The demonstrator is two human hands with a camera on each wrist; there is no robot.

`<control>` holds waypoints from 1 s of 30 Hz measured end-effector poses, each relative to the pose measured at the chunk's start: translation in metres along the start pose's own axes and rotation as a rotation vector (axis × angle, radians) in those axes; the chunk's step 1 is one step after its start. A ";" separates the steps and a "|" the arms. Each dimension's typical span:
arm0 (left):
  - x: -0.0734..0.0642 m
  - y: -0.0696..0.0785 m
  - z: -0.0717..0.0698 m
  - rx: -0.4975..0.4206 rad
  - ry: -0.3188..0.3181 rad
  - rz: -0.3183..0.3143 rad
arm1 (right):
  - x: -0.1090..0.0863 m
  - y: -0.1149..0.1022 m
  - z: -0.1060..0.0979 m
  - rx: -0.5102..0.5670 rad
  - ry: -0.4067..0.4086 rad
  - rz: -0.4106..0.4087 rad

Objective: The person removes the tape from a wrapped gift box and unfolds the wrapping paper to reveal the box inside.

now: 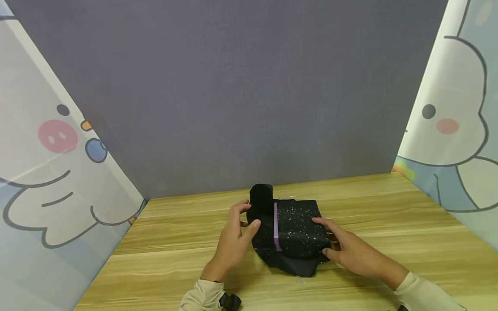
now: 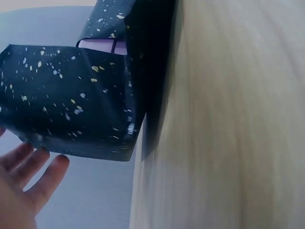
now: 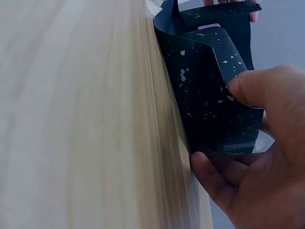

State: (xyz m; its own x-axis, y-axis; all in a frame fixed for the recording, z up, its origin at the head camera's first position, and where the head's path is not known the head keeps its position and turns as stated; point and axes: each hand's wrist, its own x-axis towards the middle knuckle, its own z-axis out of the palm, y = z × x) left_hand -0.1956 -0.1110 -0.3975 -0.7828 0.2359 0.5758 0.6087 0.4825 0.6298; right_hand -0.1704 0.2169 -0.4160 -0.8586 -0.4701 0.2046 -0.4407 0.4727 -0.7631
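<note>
Black speckled wrapping paper (image 1: 301, 224) lies folded over a purple box (image 1: 276, 226), with only a narrow strip of the box showing. At the left, a plain black flap of the paper (image 1: 261, 198) stands up, its speckled outer side (image 2: 66, 95) filling much of the left wrist view. My left hand (image 1: 231, 242) is beside this flap, fingers loosely spread and fingertips right at its edge. My right hand (image 1: 355, 255) grips the right end of the wrapped paper, thumb and fingers curled about its edges; part of that end (image 3: 214, 114) shows creased between them. The box's underside is hidden.
The bundle sits on a light wood-grain table (image 1: 175, 246). Behind the table rises a grey panel (image 1: 233, 95). Cartoon-printed panels stand at the left (image 1: 35, 207) and the right (image 1: 459, 147).
</note>
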 end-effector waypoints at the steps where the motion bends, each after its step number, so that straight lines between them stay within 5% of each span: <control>1: 0.000 0.000 -0.001 0.002 0.027 -0.006 | 0.000 0.000 0.000 -0.008 0.004 0.002; 7: 0.002 -0.004 -0.003 -0.023 0.144 -0.074 | -0.001 -0.003 0.000 -0.046 0.017 0.022; 21: 0.007 -0.008 -0.009 -0.066 0.241 -0.121 | -0.001 -0.001 -0.007 -0.134 0.098 -0.003; 26: 0.008 -0.010 -0.016 -0.119 0.239 -0.133 | -0.001 0.000 -0.008 -0.124 0.102 0.023; 30: 0.009 -0.012 -0.024 -0.118 0.168 -0.148 | -0.001 -0.001 -0.006 -0.133 0.103 0.048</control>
State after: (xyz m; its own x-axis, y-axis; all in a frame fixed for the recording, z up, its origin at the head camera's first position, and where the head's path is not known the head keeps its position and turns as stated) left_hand -0.2074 -0.1350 -0.3875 -0.8379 0.0219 0.5454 0.5078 0.3974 0.7643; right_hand -0.1705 0.2222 -0.4119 -0.8987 -0.3691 0.2369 -0.4235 0.5902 -0.6873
